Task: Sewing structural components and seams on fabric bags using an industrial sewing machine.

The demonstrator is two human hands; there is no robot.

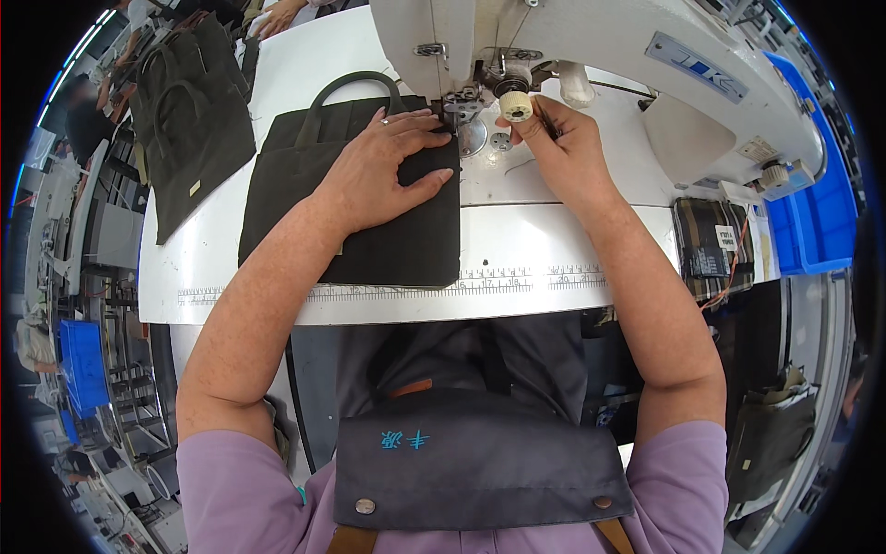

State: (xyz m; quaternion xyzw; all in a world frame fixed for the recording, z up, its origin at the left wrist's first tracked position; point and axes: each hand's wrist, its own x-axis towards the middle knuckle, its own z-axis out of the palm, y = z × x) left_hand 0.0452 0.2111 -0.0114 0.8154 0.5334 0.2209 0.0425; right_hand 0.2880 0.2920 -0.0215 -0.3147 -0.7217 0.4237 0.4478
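A dark olive fabric bag [351,249] with an upright loop handle lies flat on the white sewing table [517,240], its right edge at the needle and presser foot [461,103] of the sewing machine [683,92]. My left hand [392,166] rests on the bag with fingers spread, the fingertips just beside the presser foot. To the right of the needle, my right hand [563,148] is curled around a small dark item [544,115], too hidden to name, close below the cream knob [514,107].
More dark bags with handles [189,148] lie at the left. A blue bin [803,222] and a folded plaid cloth [701,240] sit at the right. A printed ruler runs along the table's front edge. A co-worker's hand [281,17] shows at the far side; another person [88,120] is at far left.
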